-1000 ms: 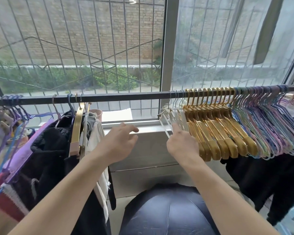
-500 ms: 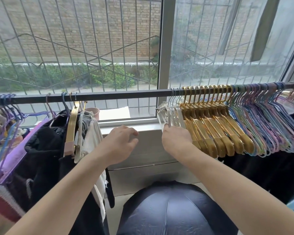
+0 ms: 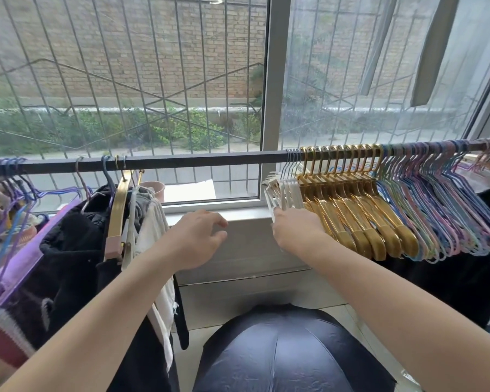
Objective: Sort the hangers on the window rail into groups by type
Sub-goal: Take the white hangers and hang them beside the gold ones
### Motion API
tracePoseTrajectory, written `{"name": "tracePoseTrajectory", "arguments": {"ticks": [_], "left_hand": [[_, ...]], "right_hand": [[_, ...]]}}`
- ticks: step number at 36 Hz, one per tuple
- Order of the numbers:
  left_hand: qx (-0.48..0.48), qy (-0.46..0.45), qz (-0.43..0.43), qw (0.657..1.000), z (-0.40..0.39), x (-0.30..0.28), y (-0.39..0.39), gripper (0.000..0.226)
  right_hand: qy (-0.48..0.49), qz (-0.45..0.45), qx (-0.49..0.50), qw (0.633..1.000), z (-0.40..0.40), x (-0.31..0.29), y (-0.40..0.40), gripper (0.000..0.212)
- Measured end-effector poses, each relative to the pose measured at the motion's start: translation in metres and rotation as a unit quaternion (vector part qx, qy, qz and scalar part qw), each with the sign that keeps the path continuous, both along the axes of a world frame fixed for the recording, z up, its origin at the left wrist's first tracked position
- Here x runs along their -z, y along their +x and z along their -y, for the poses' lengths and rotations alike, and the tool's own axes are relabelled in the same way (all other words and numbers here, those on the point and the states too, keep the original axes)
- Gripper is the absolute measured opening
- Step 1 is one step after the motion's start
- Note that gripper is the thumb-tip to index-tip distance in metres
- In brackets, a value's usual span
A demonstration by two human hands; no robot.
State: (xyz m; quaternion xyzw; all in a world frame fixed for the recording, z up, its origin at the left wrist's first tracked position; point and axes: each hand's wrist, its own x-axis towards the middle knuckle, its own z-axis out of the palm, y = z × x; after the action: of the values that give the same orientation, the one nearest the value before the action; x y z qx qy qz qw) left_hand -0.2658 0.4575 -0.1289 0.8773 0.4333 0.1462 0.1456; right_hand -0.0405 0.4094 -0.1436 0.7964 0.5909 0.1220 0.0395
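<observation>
Mostly sorted: rail point(image 3: 198, 161) right side holds white hangers point(image 3: 287, 190), gold hangers point(image 3: 348, 213), pastel wire hangers point(image 3: 441, 210) grouped. Left: mixed hangers under clothes point(image 3: 68, 250), unsorted. Right hand point(image 3: 297, 230) grasping white hangers; left hand point(image 3: 197, 239) released, empty
</observation>
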Motion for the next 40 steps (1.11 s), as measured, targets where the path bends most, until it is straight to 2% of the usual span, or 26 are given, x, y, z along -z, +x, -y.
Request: {"name": "tracePoseTrajectory", "arguments": {"ticks": [4,9,15,25,34,40], "left_hand": [[-0.001,0.003,0.001,1.000,0.000,-0.008,0.006,0.032],[0.003,0.000,0.006,1.000,0.003,-0.009,0.011,0.036],[0.019,-0.004,-0.013,1.000,0.010,0.001,0.023,0.038],[0.038,-0.005,-0.024,0.999,0.030,-0.022,0.056,0.035],[0.030,0.030,-0.028,0.999,0.088,-0.042,0.100,0.025],[-0.009,0.044,0.014,0.999,0.147,-0.057,0.131,0.021]], "right_hand": [[0.010,0.023,-0.030,0.999,0.001,-0.010,0.006,0.057],[0.062,-0.037,-0.042,0.996,0.009,-0.022,0.011,0.029],[0.039,-0.086,-0.060,0.994,0.028,-0.028,0.011,0.042],[0.054,-0.117,-0.028,0.991,0.062,-0.052,0.036,0.015],[0.049,-0.115,0.005,0.992,0.118,-0.063,0.085,0.015],[0.060,-0.138,-0.032,0.988,0.171,-0.077,0.128,0.017]]}}
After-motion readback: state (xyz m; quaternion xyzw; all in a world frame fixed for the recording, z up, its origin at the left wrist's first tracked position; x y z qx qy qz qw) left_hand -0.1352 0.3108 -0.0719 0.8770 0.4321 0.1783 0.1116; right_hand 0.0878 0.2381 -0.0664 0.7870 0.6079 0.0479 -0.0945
